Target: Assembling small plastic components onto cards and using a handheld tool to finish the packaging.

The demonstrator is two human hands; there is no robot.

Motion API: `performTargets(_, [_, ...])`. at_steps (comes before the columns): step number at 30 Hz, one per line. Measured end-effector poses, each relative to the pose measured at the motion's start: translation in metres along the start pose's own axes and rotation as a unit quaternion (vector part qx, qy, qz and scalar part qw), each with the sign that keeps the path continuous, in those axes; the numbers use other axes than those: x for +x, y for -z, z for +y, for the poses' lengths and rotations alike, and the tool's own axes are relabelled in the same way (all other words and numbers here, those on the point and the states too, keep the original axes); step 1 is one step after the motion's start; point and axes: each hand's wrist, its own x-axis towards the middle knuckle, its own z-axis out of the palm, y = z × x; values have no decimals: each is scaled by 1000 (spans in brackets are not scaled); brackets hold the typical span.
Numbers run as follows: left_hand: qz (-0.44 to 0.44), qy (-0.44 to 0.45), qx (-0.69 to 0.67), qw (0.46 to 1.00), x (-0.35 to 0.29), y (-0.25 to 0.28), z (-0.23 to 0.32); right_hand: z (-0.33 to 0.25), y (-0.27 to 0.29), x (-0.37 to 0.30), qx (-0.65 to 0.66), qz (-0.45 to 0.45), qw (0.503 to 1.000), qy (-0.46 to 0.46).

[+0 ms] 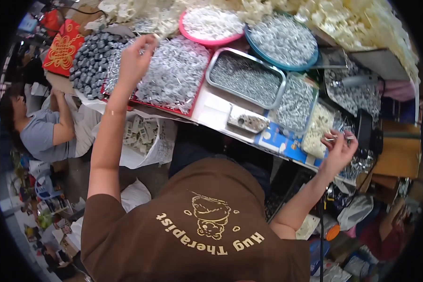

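My left hand [137, 58] is raised over a red tray [185, 112] heaped with small clear-grey plastic pieces [171, 75]. Its thumb and fingers pinch a small whitish piece [156, 36]. At the right end of the table my right hand [339, 151] has curled fingers, with thin pale or silvery bits [332, 138] at their tips, too small to name. Beside it are a container of cream-coloured small parts [318, 129] and a pile of shiny metal parts [359, 164]. A metal block with holes [247, 119] lies at the table's front edge, between my hands.
Further back stand a pink basin [183, 33] of white parts, a blue-green basin [254, 47] of clear parts and a metal tray [279, 94] of tiny metal pins. Dark grey caps [87, 66] are piled far left. A white sack [162, 145] hangs below; another person [47, 127] sits left.
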Motion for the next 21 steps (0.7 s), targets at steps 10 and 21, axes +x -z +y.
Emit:
performTargets(10, [-138,-225,-132,955,-125,-126,134,-20,-79,-75,44,-211,976,-22])
performTargets(21, [-160,-197,-162,954,-126,-134,133,-11,-93,-86,32,-203,976,-68])
